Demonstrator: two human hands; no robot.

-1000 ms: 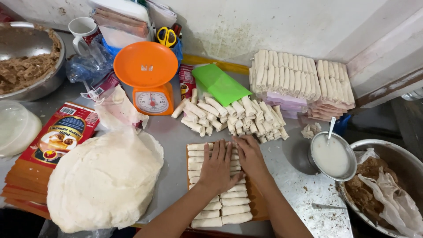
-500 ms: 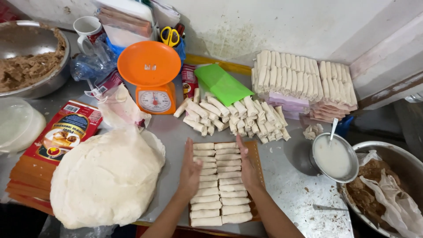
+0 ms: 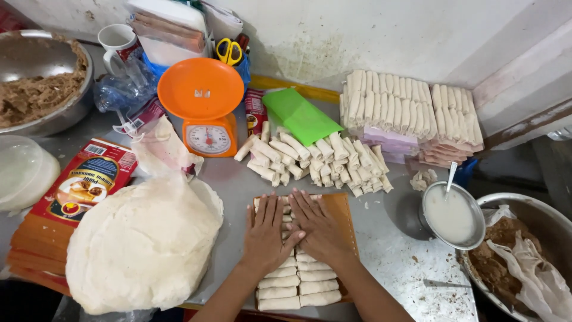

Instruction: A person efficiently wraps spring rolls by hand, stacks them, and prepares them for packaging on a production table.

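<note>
1. Head view shows both hands lying flat on two rows of pale rolls [image 3: 298, 280] that sit on a brown board [image 3: 344, 210] on the grey counter [image 3: 393, 250].

2. Half a second ago the hands stood on edge, one at each side of the rows. Now the left hand [image 3: 266, 234] and the right hand [image 3: 320, 226] have come together on top of the far end of the rows, and the thumbs nearly meet in the middle.

3. On both hands the fingers [image 3: 271, 206] are stretched out flat and a little spread. They hold nothing; they only press down on the rolls.

4. Some rolls show under the wrists and on toward the person's body, lined up side by side. A few ends also peek out just past the fingertips.

5. From this change I judge that the squeezing of the sides is done and the rolls are now being patted level on top.

6. Past the fingertips lies a loose heap of rolls [image 3: 322, 158], with an orange scale [image 3: 204, 107] and a green sheet [image 3: 301, 113] farther off.

7. Off to the left hand's side sits a big white stack of wrappers [image 3: 143, 244]. Off to the right hand's side stands a small bowl of white paste [image 3: 451, 214] with a spoon in it.
</note>
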